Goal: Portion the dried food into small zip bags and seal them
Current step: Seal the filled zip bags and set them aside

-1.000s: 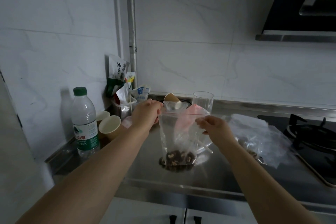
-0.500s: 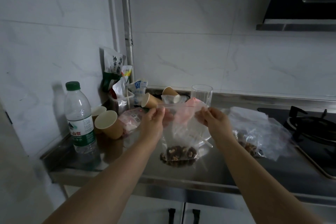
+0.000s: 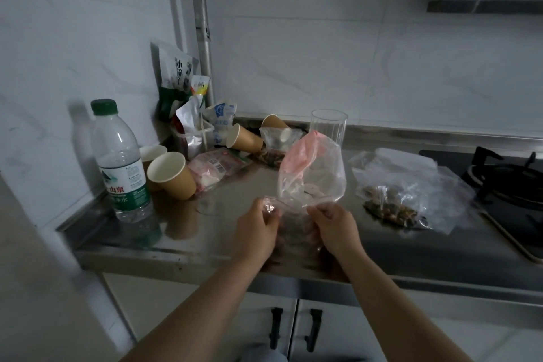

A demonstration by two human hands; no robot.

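My left hand and my right hand each pinch an upper corner of a small clear zip bag, held low over the front of the steel counter. The bag hangs between my hands, and its dark contents look blurred. Right behind it stands a crumpled clear plastic bag with a pink patch. To the right, a large clear bag of brown dried food lies on the counter.
A water bottle and paper cups stand at the left, with snack packets and tipped cups in the back corner. A tall glass is behind the bags. A gas hob fills the right side.
Both hands have drawn the small zip bag down and towards me, from chest height over the counter's middle to just above its front edge. The view has tilted downward.
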